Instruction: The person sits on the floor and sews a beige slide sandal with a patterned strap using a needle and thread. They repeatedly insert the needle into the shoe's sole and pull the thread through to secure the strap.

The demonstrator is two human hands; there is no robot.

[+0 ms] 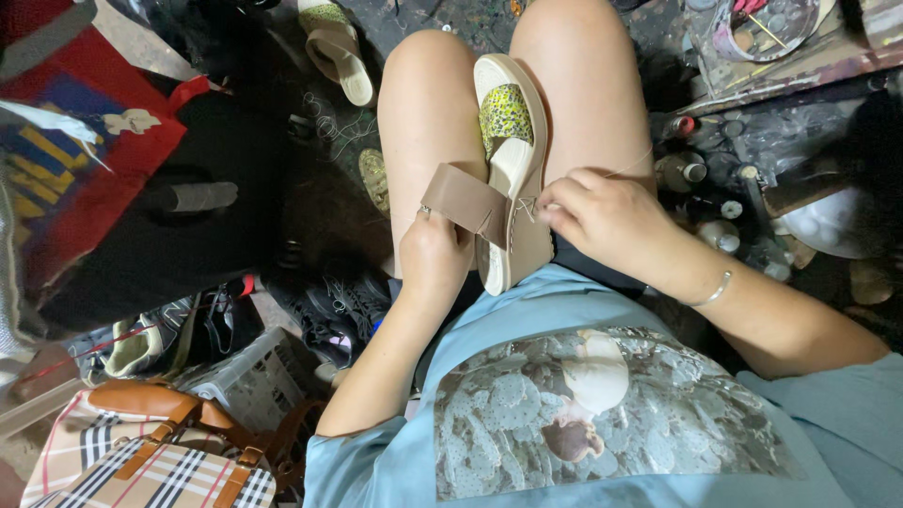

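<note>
Sandal (513,169) lay lengthwise between thighs, toe away; left hand (433,254) clamped on brown strap (466,199); right hand (607,216), nearer the heel stitching, pinched thread (632,166).

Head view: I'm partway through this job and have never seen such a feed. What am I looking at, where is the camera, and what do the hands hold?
There is no machine here. The one picture comes from a camera worn on a person's head, looking down at their own lap and two bare hands.

A beige sandal with a yellow patterned front band lies on the person's bare thighs. The left hand has its grip on the sandal's brown strap. The right hand pinches a thin thread right where the strap meets the sole; whether it also holds a needle is too small to tell.

Around the knees is a dark, cluttered floor: another sandal ahead, a plaid bag with tan straps at lower left, and small bottles to the right.
</note>
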